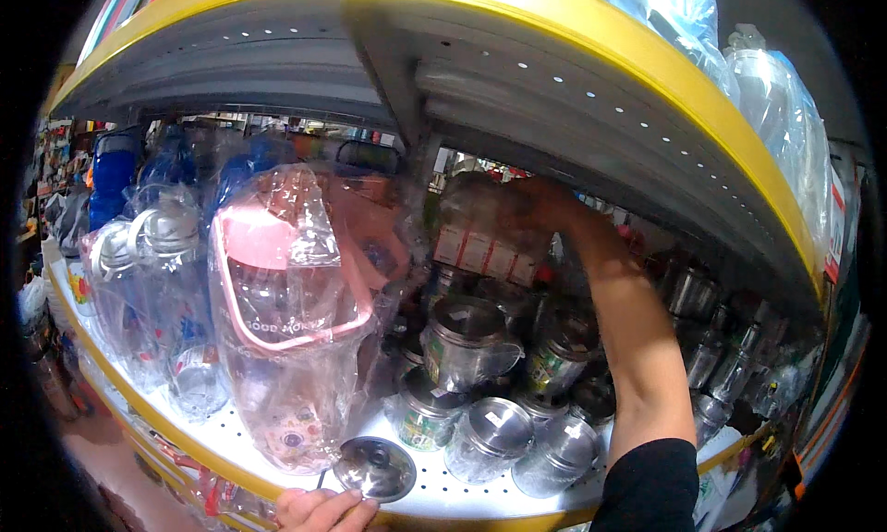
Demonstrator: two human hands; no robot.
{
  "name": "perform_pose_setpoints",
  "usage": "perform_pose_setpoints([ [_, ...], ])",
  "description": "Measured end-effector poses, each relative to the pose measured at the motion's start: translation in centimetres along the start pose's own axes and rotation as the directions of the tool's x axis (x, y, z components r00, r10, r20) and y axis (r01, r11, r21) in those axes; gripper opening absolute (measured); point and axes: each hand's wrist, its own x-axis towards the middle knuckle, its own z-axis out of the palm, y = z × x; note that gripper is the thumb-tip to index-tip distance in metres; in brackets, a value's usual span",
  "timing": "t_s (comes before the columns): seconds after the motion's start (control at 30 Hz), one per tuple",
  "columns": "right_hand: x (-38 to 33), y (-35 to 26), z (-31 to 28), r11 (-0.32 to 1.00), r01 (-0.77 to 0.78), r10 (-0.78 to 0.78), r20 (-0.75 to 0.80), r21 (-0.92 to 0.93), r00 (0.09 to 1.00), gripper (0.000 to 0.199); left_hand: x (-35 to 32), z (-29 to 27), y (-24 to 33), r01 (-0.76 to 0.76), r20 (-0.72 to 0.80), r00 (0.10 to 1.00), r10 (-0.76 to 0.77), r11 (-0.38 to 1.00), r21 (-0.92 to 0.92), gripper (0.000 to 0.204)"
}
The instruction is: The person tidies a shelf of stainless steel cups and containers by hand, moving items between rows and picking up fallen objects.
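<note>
My left hand [325, 512] is at the shelf's front edge, its fingers laid out beside the rim of a round shiny metal lid [374, 468] with a small knob. The hand's lower part is cut off by the picture's edge. My right arm reaches deep between the shelves. At its end my right hand [540, 205] is blurred and in shade, next to a dull rounded thing [473, 199] above a red and white box [485, 253]. Whether the fingers grip that thing cannot be made out. Below stand stacked lidded metal pails [467, 342], some with wire handles.
Left of the pails stands a pink-handled plastic container [294, 282] in clear wrapping, with clear wrapped jugs [152, 255] beyond it. A yellow-edged upper shelf [573, 19] overhangs my right arm. More metal containers [730, 356] stand at the right.
</note>
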Motion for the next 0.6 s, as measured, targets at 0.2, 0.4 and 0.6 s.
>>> perform_pose_setpoints([
  [0.2,-0.5,-0.4,0.4,0.997,-0.061,0.066,-0.102,0.057,0.993,0.062,0.0,0.1,0.2,-0.01,-0.012,1.0,0.01,1.0,-0.004,0.029],
  [0.4,-0.8,-3.3,-0.1,0.909,-0.213,0.181,-0.121,-0.359,0.976,0.08,0.1,-0.1,0.4,0.014,-0.008,1.0,-0.014,1.0,0.005,0.028],
  [0.6,-1.3,-4.1,0.0,0.935,-0.164,0.109,-0.186,-0.314,0.977,0.073,0.4,0.0,0.2,0.012,-0.023,1.0,-0.013,1.0,-0.004,0.027],
])
